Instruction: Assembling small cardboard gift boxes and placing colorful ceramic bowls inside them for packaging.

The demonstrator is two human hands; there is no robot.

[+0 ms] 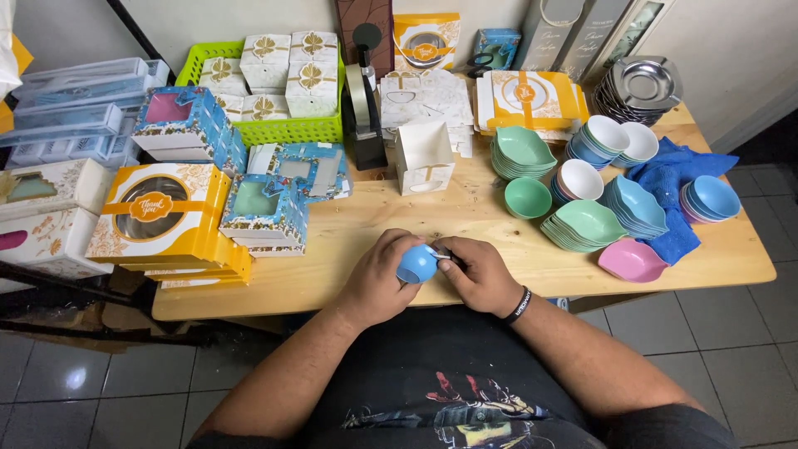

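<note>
At the table edge (pixel 332 287), left hand (pixel 378 283) fingers grasping blue bowl (pixel 417 264), right hand (pixel 480 276) fingers pinching its rim.

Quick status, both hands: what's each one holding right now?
Left hand: closed around the small blue bowl.
Right hand: fingers pinched at the bowl's rim; what they grip cannot be told.

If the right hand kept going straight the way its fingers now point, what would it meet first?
The right hand points leftward, toward the left hand. It would meet the small blue bowl first; its fingertips look already at the rim. The left hand cups the bowl from the other side.
</note>
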